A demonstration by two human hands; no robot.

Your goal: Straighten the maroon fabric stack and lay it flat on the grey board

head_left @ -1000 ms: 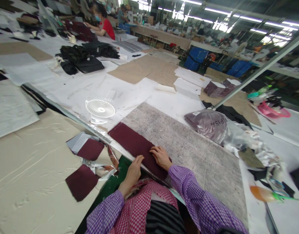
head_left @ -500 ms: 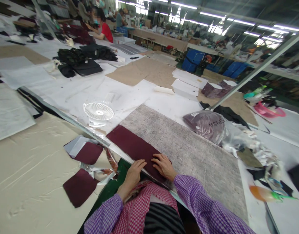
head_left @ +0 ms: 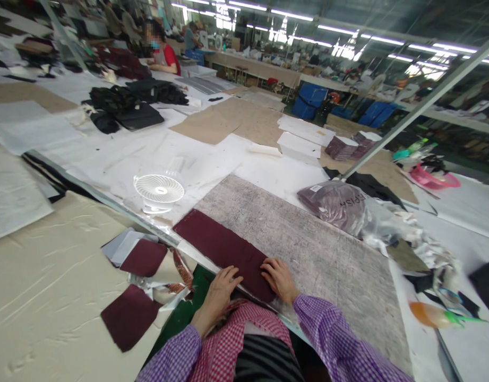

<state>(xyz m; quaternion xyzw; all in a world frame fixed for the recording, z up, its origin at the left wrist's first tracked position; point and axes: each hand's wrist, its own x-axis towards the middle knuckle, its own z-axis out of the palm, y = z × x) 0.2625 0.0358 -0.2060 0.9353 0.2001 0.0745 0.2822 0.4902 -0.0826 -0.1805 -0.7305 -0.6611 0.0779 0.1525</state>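
A long maroon fabric piece lies flat along the front edge of a grey speckled board. My left hand rests on its near edge, fingers stretched out over the cloth. On the far right edge of the same piece lies my right hand, its fingers spread and touching the fabric. Neither hand grips anything. To the left, smaller maroon squares sit on a cream-coloured sheet, near a second small stack with grey-white pieces behind it.
A white fan stands beyond the fabric. At right are a plastic bag of maroon cloth, an orange bottle, scraps and a pink basket. A slanted metal pole rises there. Dark garments and a person in red are farther back.
My right hand has slid a little to the right, towards the fabric's far right edge. The left hand stays near the same spot. The whole view has shifted slightly.
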